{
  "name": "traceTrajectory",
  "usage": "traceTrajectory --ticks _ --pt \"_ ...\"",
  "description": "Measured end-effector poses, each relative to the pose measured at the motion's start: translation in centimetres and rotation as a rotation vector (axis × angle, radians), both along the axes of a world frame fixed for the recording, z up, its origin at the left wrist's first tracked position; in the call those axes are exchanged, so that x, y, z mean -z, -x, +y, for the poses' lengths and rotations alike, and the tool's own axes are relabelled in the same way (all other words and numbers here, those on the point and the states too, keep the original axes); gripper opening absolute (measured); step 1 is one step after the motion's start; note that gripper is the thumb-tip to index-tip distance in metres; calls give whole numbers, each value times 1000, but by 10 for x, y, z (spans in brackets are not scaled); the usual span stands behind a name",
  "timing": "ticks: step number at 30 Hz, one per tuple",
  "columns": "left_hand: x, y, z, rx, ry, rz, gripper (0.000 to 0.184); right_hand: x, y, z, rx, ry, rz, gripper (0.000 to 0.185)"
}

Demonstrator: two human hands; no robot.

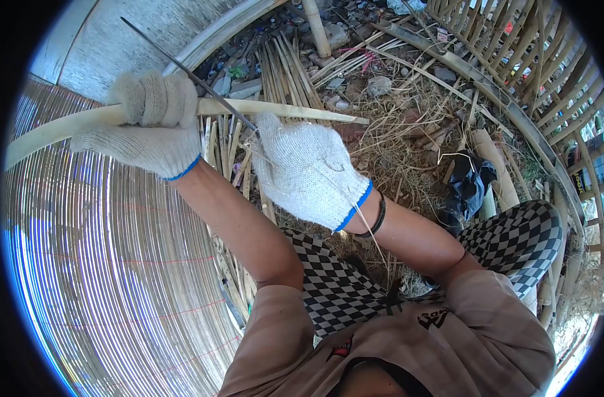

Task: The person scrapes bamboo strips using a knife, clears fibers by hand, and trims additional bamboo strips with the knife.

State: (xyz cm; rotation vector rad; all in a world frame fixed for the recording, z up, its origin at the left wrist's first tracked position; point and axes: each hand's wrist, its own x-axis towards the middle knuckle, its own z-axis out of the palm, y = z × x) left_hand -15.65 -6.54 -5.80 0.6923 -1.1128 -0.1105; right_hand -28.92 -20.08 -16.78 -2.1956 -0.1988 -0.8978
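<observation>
A long pale bamboo strip (275, 109) runs from the left edge to the centre of the view. Wrapped round it is my left hand (150, 119), in a knitted white glove with a blue cuff. My right hand (312, 165), gloved the same way, is closed on the near end of a long dark blade (183, 68). The blade crosses the strip between my hands and slants up to the left. Thin fibres hang over the right glove.
A slatted bamboo screen (136, 245) fills the left side. Split bamboo sticks (285, 73) lie beyond my hands. Shavings (407, 145) and a black plastic bag (470, 182) are on the ground. A bamboo lattice (553, 79) stands at the right.
</observation>
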Motion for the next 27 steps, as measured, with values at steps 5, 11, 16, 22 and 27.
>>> traceTrajectory --ticks 5,11,16,22,27 --pt "3 -2 9 38 -22 -9 75 6 -6 7 -17 11 58 31" --pt "4 -4 9 17 -10 -67 80 18 0 5 -7 38 139 29" --pt "3 23 -9 -276 30 74 78 27 13 -2 24 67 160 30" --pt "5 9 -4 -337 0 31 78 71 6 -27 101 22 285 22" --pt "2 5 -17 -231 -26 -9 77 5 17 -5 30 -31 195 24"
